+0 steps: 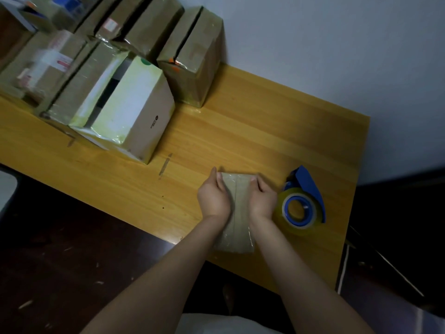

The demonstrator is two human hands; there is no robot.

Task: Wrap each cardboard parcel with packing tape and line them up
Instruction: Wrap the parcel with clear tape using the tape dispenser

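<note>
Gripping a taped cardboard parcel (239, 210) at lower centre, left hand (213, 198) and right hand (264, 198) curl round its sides. A blue tape dispenser (307, 189) lies just right.

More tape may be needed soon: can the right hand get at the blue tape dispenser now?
Probably yes. The tape dispenser lies just right of the right hand, nothing between them, but that hand now grips the parcel.

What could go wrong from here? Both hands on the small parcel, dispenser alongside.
1. The parcel reaches about the front edge of the table; if the left hand or right hand loses grip, it may drop off.
2. The tape dispenser lies close beside the right hand; turning the parcel could knock it.
</note>
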